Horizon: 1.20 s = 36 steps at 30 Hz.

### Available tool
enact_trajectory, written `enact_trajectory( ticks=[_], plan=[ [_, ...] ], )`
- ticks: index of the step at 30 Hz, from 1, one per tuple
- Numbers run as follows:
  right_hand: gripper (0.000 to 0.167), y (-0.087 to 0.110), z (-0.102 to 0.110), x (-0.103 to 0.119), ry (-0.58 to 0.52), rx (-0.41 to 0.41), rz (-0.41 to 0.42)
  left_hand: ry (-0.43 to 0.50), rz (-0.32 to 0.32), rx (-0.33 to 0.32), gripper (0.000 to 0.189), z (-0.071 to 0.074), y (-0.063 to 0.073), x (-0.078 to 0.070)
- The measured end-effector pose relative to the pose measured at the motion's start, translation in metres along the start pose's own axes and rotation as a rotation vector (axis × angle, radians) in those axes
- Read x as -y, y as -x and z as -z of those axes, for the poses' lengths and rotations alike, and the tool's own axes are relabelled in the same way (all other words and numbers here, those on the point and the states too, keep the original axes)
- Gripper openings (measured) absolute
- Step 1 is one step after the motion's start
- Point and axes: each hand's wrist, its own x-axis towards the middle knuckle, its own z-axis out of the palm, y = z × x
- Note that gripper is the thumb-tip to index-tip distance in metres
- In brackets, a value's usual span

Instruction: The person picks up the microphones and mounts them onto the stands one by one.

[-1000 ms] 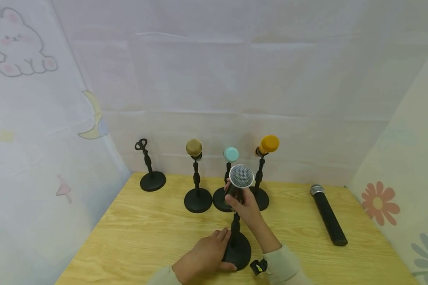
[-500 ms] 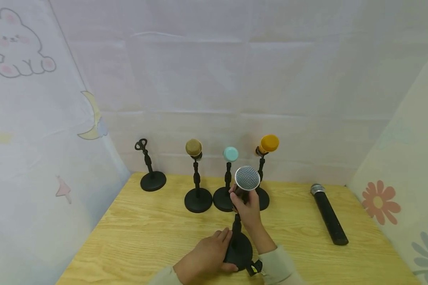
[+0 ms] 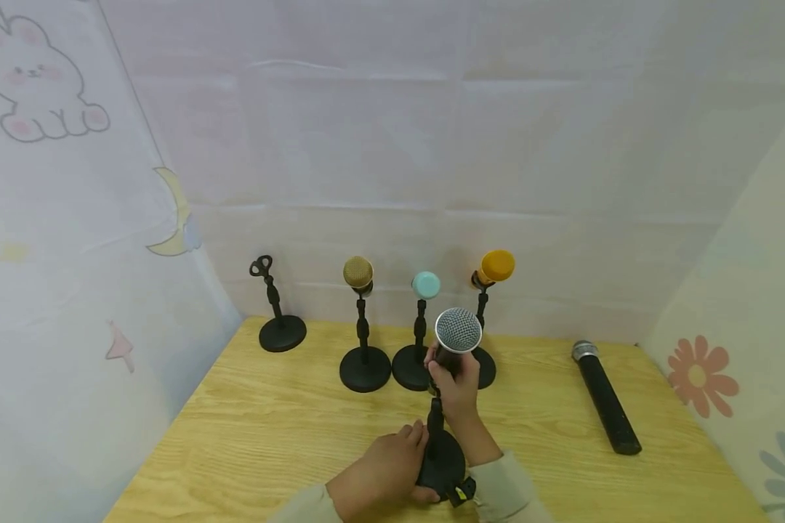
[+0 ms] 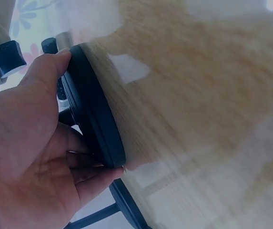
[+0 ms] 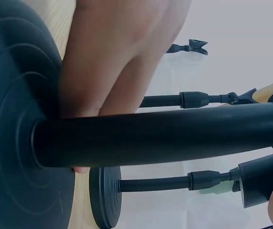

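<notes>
A black desk microphone stand [image 3: 442,465] is near the front of the table. My left hand [image 3: 382,465] holds its round base; in the left wrist view the thumb reaches one edge of the base [image 4: 96,105] and the fingers the opposite edge. Above the stand, my right hand [image 3: 456,392] grips the dark body of a microphone with a silver mesh head [image 3: 459,330], which leans toward me. The right hand covers the stand's clip. In the right wrist view the pole [image 5: 160,138] rises from the base, left-hand fingers [image 5: 112,57] beside it.
Behind stand a gold microphone [image 3: 357,272], a mint one [image 3: 426,285] and an orange one [image 3: 498,266], each on a black stand. A stand with a bare clip [image 3: 282,333] is back left. A black handheld microphone [image 3: 606,399] lies at right on the wooden table [image 3: 255,436].
My right hand and the silver-headed microphone have shifted slightly right and toward me. The stand's base has moved a little right, with the left hand still on it.
</notes>
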Motion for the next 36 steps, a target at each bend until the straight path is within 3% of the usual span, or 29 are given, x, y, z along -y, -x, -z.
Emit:
enact_trajectory(
  ticks=[8, 13, 24, 31, 36],
  plan=[
    [0.022, 0.001, -0.002, 0.002, 0.033, -0.033, -0.007, -0.159, -0.093, -0.028, 0.095, 0.008, -0.004, 0.0],
    [0.019, 0.002, -0.003, 0.003, 0.068, -0.014, 0.006, -0.244, -0.131, 0.0, 0.088, 0.015, -0.007, -0.002],
    [0.016, 0.005, 0.001, 0.007, -0.014, 0.083, -0.04, -0.167, -0.084, 0.095, 0.079, 0.026, -0.009, -0.007],
    [0.017, 0.008, 0.006, 0.01, -0.049, 0.182, -0.06, -0.172, -0.065, 0.083, 0.082, 0.027, -0.008, -0.007],
    [0.013, 0.008, 0.012, 0.015, -0.05, 0.256, -0.163, -0.195, -0.055, 0.095, 0.091, 0.027, -0.007, -0.008]
  ],
)
